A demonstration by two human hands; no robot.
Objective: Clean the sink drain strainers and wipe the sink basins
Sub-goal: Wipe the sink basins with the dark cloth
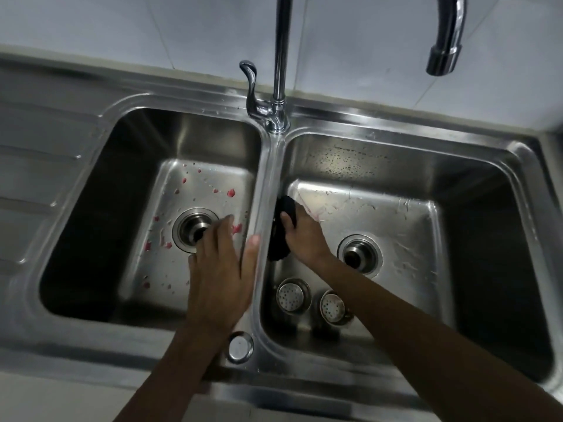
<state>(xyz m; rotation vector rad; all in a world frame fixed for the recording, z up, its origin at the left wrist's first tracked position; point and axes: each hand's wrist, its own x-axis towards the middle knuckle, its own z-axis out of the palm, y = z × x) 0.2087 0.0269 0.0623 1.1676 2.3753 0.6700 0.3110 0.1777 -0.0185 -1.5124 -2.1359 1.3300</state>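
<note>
One dark cloth (281, 229) sits pressed under the right hand's (301, 236) fingers (286, 222).

Steel double sink (271, 166), two strainers (293, 295) inside

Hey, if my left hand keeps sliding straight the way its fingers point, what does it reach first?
Probably the open drain of the left basin: the left hand lies flat, fingertips already at the drain's ring. Whether they touch it is unclear from this angle.
</note>
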